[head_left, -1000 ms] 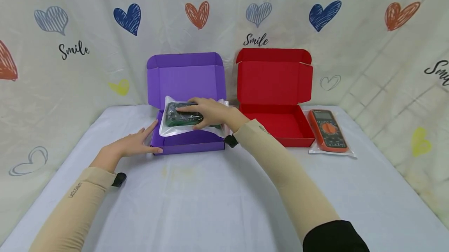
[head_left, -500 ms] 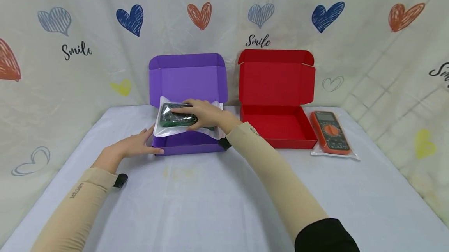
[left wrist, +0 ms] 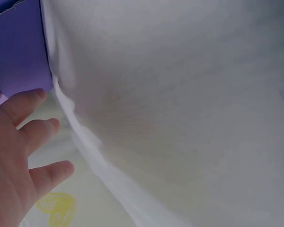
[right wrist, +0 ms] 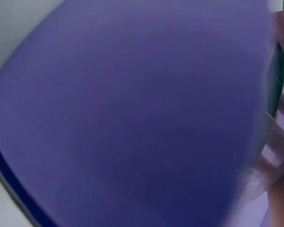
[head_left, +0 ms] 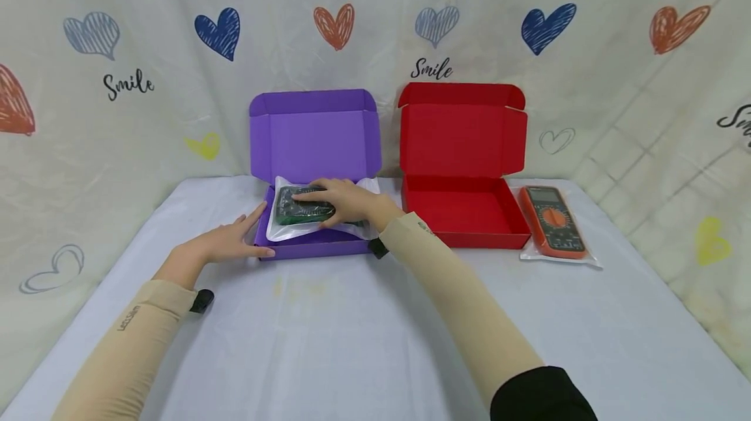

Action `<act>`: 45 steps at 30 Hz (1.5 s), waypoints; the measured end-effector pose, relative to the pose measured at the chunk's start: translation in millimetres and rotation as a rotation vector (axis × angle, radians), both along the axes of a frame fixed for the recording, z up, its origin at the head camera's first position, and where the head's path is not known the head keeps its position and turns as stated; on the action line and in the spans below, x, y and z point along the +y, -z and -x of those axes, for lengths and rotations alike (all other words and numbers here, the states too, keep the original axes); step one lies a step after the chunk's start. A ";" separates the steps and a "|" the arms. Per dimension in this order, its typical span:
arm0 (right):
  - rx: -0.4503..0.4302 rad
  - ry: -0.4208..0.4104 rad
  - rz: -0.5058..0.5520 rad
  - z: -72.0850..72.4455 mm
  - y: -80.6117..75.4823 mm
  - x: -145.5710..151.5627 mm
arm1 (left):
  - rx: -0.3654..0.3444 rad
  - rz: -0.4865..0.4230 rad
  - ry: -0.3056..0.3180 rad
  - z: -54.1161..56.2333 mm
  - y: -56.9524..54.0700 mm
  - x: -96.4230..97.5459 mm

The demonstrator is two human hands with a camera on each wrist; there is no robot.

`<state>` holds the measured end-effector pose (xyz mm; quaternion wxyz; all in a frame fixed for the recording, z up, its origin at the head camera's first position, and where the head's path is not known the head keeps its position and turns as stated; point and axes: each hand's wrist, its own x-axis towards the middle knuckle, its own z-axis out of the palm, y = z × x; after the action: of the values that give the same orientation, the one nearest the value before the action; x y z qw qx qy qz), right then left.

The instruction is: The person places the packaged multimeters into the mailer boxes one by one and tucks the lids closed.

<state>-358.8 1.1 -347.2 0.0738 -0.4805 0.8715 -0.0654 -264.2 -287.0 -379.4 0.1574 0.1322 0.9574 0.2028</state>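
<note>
An upright-lidded purple box [head_left: 321,251] stands at centre left in the head view. Inside its tray, partly above the front wall, lies a green-and-black device [head_left: 296,210] in a clear plastic bag. My right hand [head_left: 347,202] grips the bag from above, thumb at the near side and fingers across the top. At the box's left wall, my left hand [head_left: 225,242] rests with fingers spread and straight. The left wrist view shows the fingers [left wrist: 49,175] beside the purple side wall [left wrist: 21,52]. Purple card [right wrist: 132,109] fills most of the right wrist view, blurred.
To the right of the purple box stands an open red box [head_left: 463,212]. Farther right, an orange multimeter [head_left: 553,222] in a clear bag lies on the white tablecloth [head_left: 328,343]. A patterned curtain [head_left: 375,30] hangs close behind the boxes.
The bagged device moved slightly left, then down and back right into the purple box's tray, held by my right hand. My left hand has stayed at the box's left side.
</note>
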 end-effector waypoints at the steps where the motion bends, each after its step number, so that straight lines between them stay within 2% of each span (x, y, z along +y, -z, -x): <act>1: -0.001 -0.005 -0.005 -0.3 2.1 -0.4 | -0.003 -0.002 -0.001 -0.3 0.2 0.0; 7: 0.012 -0.011 -0.033 -2.1 8.7 -6.2 | -0.002 -0.006 -0.001 -1.4 1.6 -0.9; 14: 0.077 -0.023 -0.077 -1.8 20.7 -9.7 | 0.004 -0.016 0.002 -1.4 0.7 -0.3; 20: 0.046 0.002 -0.086 -2.8 29.7 -9.0 | -0.023 -0.040 0.003 -0.4 0.1 2.9; 30: 0.049 0.072 -0.076 1.5 29.6 -6.1 | 0.003 -0.027 -0.001 5.3 -0.2 1.5; 38: -0.010 0.094 -0.086 -4.1 30.2 -1.2 | 0.000 -0.043 0.000 4.3 2.1 -2.0; 45: -0.023 0.086 -0.088 -7.6 33.9 2.1 | -0.013 -0.058 -0.006 2.4 4.6 -2.3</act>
<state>-351.1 3.2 -381.1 0.1022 -0.4380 0.8924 -0.0355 -266.6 -289.3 -384.0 0.1591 0.1326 0.9505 0.2317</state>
